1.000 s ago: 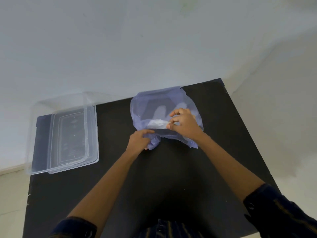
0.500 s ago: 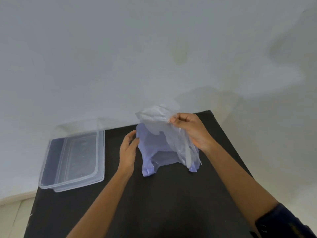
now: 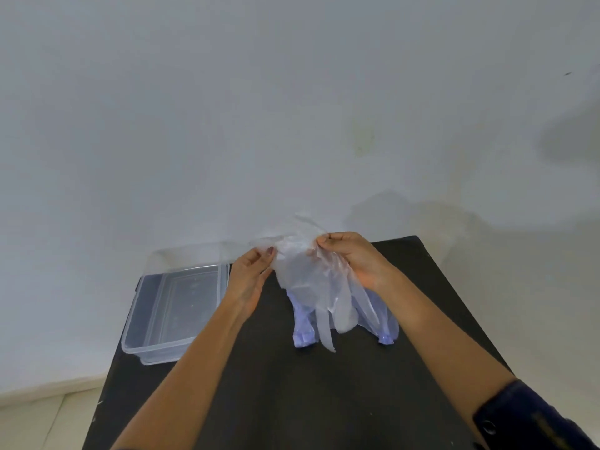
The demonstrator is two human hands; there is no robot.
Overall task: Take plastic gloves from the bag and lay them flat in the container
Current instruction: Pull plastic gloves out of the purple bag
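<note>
Hands (image 3: pixel 308 267) pinching clear gloves (image 3: pixel 311 280), no legible writing

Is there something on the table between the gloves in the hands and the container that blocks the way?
Nothing visible does. The gloves hang from both hands above the bag; the open container lies to their left, with bare table between.

Clear gloves (image 3: pixel 311 280) held above bag (image 3: pixel 386 323), container (image 3: pixel 175 306) open.
</note>
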